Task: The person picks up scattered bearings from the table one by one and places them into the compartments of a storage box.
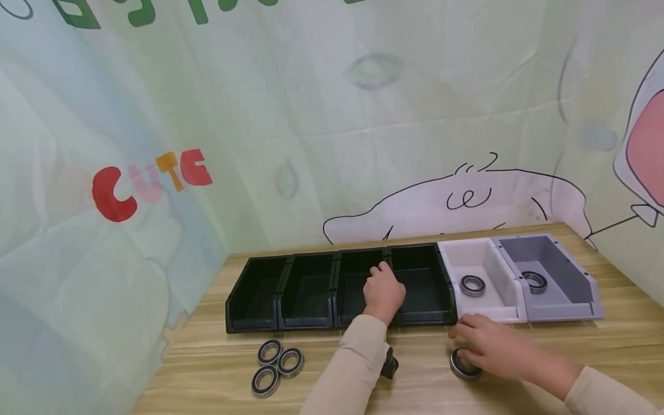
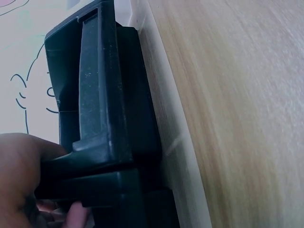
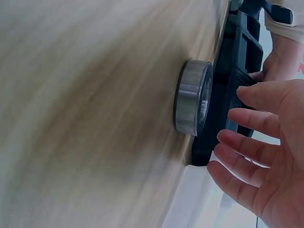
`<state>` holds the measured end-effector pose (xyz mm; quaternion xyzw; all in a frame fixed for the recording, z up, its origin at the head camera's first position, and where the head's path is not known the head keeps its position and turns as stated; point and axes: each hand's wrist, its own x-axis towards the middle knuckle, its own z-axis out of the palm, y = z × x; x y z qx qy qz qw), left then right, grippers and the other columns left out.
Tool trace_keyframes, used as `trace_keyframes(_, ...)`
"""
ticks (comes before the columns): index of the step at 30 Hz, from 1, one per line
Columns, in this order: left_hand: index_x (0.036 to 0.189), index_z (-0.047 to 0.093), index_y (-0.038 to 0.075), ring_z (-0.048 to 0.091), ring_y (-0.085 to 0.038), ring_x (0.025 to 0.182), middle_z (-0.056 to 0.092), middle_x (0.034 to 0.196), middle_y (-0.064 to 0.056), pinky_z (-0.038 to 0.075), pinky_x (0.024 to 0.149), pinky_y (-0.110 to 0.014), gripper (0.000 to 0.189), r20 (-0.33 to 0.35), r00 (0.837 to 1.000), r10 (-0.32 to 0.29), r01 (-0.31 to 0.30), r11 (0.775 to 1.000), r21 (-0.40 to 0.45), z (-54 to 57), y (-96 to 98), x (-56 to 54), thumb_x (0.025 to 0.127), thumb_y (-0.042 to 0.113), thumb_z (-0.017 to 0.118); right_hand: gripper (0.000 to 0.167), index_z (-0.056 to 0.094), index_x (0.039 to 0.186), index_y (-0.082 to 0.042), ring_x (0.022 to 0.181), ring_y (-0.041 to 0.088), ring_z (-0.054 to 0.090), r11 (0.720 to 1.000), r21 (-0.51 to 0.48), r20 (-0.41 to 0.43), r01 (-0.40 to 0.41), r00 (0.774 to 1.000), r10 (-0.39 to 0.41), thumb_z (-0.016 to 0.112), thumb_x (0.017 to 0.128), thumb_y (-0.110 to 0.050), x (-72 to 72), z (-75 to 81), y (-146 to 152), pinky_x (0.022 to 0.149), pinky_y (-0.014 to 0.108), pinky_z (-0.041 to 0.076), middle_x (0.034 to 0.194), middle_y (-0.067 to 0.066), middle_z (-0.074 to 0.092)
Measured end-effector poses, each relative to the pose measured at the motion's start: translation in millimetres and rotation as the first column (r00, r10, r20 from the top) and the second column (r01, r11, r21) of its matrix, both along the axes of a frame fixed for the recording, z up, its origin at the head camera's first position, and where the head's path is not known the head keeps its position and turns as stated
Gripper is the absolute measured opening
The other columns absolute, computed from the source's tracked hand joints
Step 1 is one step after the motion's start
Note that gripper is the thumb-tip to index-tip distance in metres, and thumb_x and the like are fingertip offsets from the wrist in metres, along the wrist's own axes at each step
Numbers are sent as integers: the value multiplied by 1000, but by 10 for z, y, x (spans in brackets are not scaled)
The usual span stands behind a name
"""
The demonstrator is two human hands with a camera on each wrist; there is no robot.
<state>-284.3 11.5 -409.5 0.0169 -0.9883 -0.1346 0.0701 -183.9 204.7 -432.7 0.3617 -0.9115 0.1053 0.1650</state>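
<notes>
My left hand [image 1: 384,291] grips the adjoining side walls of two black bins [image 1: 422,288], third and fourth from the left. In the left wrist view its thumb lies on one side of these walls [image 2: 90,190] and its fingers on the other. Over the table, in front of the white bin [image 1: 500,308], hovers my right hand [image 1: 490,343], beside a ball bearing [image 3: 189,99]. The right wrist view shows its fingers spread and relaxed, apart from that bearing. One bearing [image 1: 473,294] lies in the white bin, another [image 1: 539,289] in the grey bin [image 1: 570,311].
Three more bearings [image 1: 265,393] lie grouped on the wooden table [image 1: 207,369] at the left. Two other black bins [image 1: 306,320] stand at the row's left end. A printed curtain [image 1: 290,127] hangs behind the table. A black strap device [image 1: 389,364] is on the left wrist.
</notes>
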Motion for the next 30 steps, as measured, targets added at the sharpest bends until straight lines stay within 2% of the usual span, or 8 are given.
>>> trace_keyframes(4,126,43,4,59,-27,76,52,115,-16,53,64,-35,51,9,1000,2,-2,1000,8,-7,4,2,87,31,60,21,62,97,-20,80,8,53,1000,8,72,-13,997,12,69,78,-27,27,-52,-3,66,29,47,91,-9,52)
trace_keyframes(8,125,43,4,59,-28,76,52,114,-16,53,64,-35,51,7,1000,2,-2,1000,13,-13,3,1,86,32,60,26,61,104,-26,79,5,48,999,44,221,24,975,-33,63,82,-41,97,-62,-23,62,27,43,93,-10,48)
trace_keyframes(10,125,43,4,59,-27,75,52,114,-16,53,64,-35,51,2,1000,0,0,1000,9,-14,1,1,86,32,60,31,60,106,-30,78,3,45,998,51,257,44,965,-56,61,81,-50,127,-64,-31,60,25,40,93,-11,45)
trace_keyframes(14,124,44,4,59,-28,76,53,112,-16,53,64,-35,50,-9,1000,-3,3,1000,3,-18,-5,-3,86,32,60,37,59,106,-30,80,5,46,998,44,235,45,970,-54,66,76,-51,163,-86,-50,62,24,41,94,-11,45)
trace_keyframes(21,123,44,4,60,-28,76,53,111,-16,53,65,-36,49,-17,1000,-6,6,1000,10,-22,-2,-13,86,31,60,34,58,98,-32,78,8,41,994,51,248,99,963,-108,71,67,-23,171,-132,-122,60,24,37,89,-11,42)
trace_keyframes(26,125,43,4,60,-28,76,53,113,-16,53,65,-36,50,-8,1000,-6,6,1000,13,-23,2,-10,86,32,60,36,57,93,-32,76,9,39,993,40,197,113,973,-118,72,62,-22,181,-150,-147,58,24,34,86,-11,40)
trace_keyframes(30,124,43,3,60,-28,76,52,114,-17,53,65,-36,50,-6,1000,-5,5,1000,18,-21,-7,-4,86,31,60,36,57,93,-32,76,9,39,993,41,194,112,974,-117,72,61,-21,184,-143,-156,58,24,35,86,-11,40)
